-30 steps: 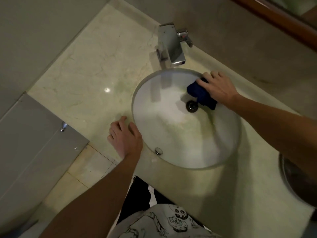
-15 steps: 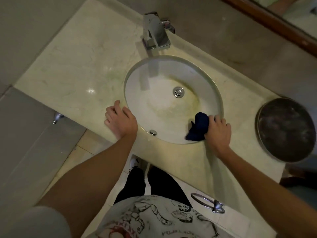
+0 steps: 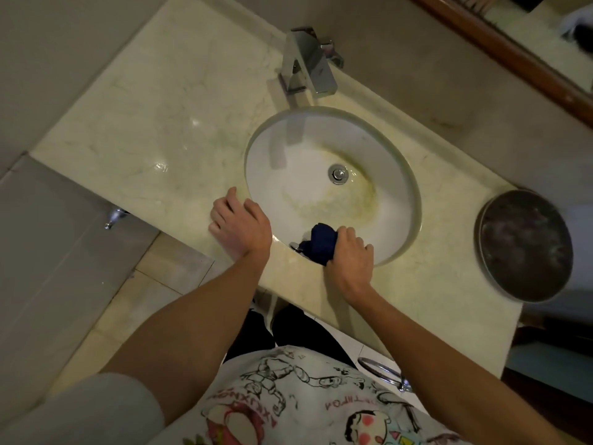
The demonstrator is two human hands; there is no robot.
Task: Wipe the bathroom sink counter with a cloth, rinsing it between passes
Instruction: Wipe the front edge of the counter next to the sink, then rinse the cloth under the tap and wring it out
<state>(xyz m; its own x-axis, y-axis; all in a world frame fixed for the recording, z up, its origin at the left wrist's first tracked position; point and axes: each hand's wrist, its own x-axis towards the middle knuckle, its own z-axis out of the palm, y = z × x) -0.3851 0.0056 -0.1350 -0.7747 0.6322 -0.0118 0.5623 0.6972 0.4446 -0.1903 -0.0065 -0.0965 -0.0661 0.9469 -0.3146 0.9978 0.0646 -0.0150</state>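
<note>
So, the dark blue cloth (image 3: 319,244) is bunched up and gripped by the right hand (image 3: 351,256), fingers curled round it, at the near rim of the sink (image 3: 398,175), partly draped over the edge w/ the overflow hole just beside it on the left. The left hand (image 3: 240,224) is laid flat on the counter (image 3: 154,123), fingers relaxed, nothing held, just left of the grip. Prob used as a brace.

For the step in hand (rim being wiped, by the looks of it): pressure should be kept even and the curve of the rim followed, not cut across. The cloth could be opened out a bit, since a tight wad covers less. A rinse under the tap (image 3: 308,62), well beyond the grip at the far side, seems due soon.

Surface: pale marble-look top, glossy, faint greenish marks left of the bowl. Yellowish staining is seen round the drain (image 3: 338,174). A round dark lid or tray (image 3: 526,245) sits well to the right. Mirror frame (image 3: 500,43) runs along the far wall, tiled floor (image 3: 154,293) below. Lighting's dim tbh.
</note>
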